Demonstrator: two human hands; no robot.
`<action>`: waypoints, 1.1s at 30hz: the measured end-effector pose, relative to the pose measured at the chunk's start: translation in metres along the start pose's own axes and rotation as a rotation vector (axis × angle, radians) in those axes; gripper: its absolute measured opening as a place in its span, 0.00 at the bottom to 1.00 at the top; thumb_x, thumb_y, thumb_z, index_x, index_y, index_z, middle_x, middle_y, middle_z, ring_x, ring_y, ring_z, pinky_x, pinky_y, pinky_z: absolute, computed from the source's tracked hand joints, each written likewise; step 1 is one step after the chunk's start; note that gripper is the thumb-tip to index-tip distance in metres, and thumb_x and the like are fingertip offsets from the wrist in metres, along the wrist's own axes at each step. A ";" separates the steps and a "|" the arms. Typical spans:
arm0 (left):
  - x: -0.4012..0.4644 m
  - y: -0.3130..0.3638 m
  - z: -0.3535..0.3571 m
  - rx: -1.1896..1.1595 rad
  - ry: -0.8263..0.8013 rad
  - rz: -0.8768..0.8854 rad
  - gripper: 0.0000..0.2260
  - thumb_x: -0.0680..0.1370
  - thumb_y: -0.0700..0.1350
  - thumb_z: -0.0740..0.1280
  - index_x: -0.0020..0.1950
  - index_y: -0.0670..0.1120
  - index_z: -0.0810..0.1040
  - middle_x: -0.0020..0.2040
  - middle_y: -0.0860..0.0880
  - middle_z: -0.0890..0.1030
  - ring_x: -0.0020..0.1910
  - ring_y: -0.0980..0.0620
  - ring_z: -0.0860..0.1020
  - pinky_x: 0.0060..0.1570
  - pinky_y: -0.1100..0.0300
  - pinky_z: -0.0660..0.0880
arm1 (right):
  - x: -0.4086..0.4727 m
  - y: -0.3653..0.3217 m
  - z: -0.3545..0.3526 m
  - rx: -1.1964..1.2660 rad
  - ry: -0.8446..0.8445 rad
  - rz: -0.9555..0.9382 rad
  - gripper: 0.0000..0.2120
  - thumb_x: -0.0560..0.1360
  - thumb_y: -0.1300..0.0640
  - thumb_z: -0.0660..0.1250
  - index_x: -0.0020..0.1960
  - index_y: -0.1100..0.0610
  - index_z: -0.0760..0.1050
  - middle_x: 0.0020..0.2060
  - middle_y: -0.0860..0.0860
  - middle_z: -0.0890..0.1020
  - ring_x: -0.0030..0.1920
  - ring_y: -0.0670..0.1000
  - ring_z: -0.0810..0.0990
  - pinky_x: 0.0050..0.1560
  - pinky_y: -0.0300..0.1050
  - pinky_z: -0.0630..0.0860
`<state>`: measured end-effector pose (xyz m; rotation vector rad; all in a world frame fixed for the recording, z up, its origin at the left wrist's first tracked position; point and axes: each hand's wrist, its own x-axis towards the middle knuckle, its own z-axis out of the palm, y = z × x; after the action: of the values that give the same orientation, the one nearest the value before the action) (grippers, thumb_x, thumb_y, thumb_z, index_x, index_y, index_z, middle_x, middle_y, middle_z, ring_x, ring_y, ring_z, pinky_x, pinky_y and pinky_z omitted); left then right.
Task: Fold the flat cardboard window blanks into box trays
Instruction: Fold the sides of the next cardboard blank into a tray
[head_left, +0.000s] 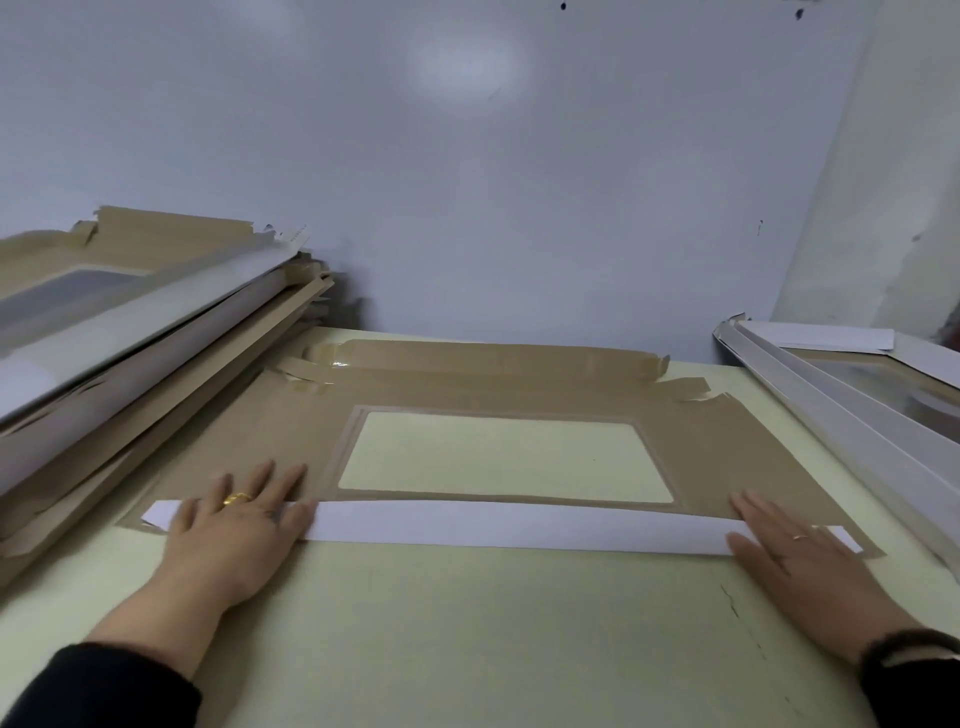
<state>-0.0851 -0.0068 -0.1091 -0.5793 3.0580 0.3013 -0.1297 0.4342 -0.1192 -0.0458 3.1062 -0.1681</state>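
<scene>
The table (467, 649) fills the lower half of the frame, pale green, set against a grey-white wall (467, 182). At the left edge of the frame a stack of blanks (156, 332) lies piled, brown and white layers showing; at the right edge a folded tray (852, 395) with white walls stands on the table. The blank (727, 457) in work lies flat at the centre of the frame, brown side up, with its clear window (506, 457) showing the table beneath. The far flaps (498, 356) at the top of the blank are partly raised. The near flap (519, 527) is folded over onto the blank, showing as a white strip across the lower centre of the frame. The left hand (234, 530) presses flat on the left end of this strip, fingers straight and spread, gripping nothing. The right hand (795, 540) presses flat on the right end, fingers straight, likewise gripping nothing. The step in hand appears to be creasing the near long side. The next move probably calls for sliding both palms along the strip to set the crease, then raising the flap upright and treating the far flaps the same way.
</scene>
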 end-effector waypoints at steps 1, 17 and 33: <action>0.001 -0.009 -0.001 -0.007 0.003 -0.030 0.22 0.80 0.60 0.45 0.74 0.62 0.47 0.77 0.57 0.46 0.76 0.50 0.45 0.71 0.54 0.45 | 0.000 0.003 0.000 -0.003 0.004 0.009 0.25 0.79 0.43 0.42 0.75 0.47 0.44 0.75 0.43 0.48 0.74 0.43 0.46 0.73 0.43 0.45; -0.012 0.024 0.005 -0.076 0.341 0.399 0.17 0.79 0.49 0.56 0.64 0.48 0.75 0.63 0.48 0.75 0.64 0.46 0.71 0.59 0.55 0.65 | -0.006 -0.079 -0.007 -0.103 0.596 -0.726 0.26 0.50 0.68 0.81 0.48 0.62 0.83 0.45 0.54 0.85 0.42 0.51 0.84 0.36 0.46 0.81; -0.058 0.106 0.000 0.113 0.504 0.768 0.19 0.62 0.39 0.50 0.39 0.48 0.79 0.34 0.51 0.74 0.26 0.52 0.72 0.18 0.65 0.56 | -0.043 -0.111 -0.016 0.012 0.943 -1.069 0.19 0.77 0.58 0.57 0.34 0.59 0.80 0.33 0.53 0.80 0.33 0.54 0.76 0.35 0.44 0.74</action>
<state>-0.0694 0.1109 -0.0863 0.6573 3.6013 -0.0361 -0.0845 0.3273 -0.0904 -2.1693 3.4299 -0.2729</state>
